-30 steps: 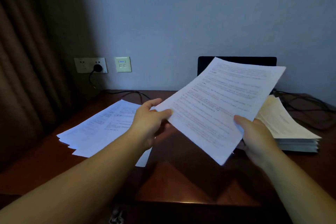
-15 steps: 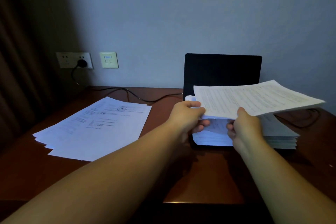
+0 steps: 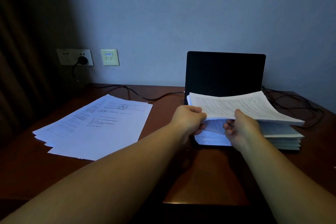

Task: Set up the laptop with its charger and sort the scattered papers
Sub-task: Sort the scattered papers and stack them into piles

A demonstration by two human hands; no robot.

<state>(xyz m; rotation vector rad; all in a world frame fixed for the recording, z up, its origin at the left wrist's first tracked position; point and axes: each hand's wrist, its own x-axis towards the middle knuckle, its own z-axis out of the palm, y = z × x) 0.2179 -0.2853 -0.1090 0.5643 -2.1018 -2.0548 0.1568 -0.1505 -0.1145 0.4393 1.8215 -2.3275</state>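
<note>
Home/hotel rm desk: wood desk (image 3: 163,96), curtain (image 3: 21,60), wall sockets (image 3: 75,57), laptop (image 3: 225,72), papers (image 3: 94,129).

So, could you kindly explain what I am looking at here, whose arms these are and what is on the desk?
There is no machine: a camera worn on a person's head looks down at their own bare arms. The left hand and right hand pinch a sheaf of printed pages above a thick paper stack on the wooden desk. Behind stands an open laptop, its screen dark. To the left lies a loose spread of papers. A black plug sits in the wall socket.
</note>
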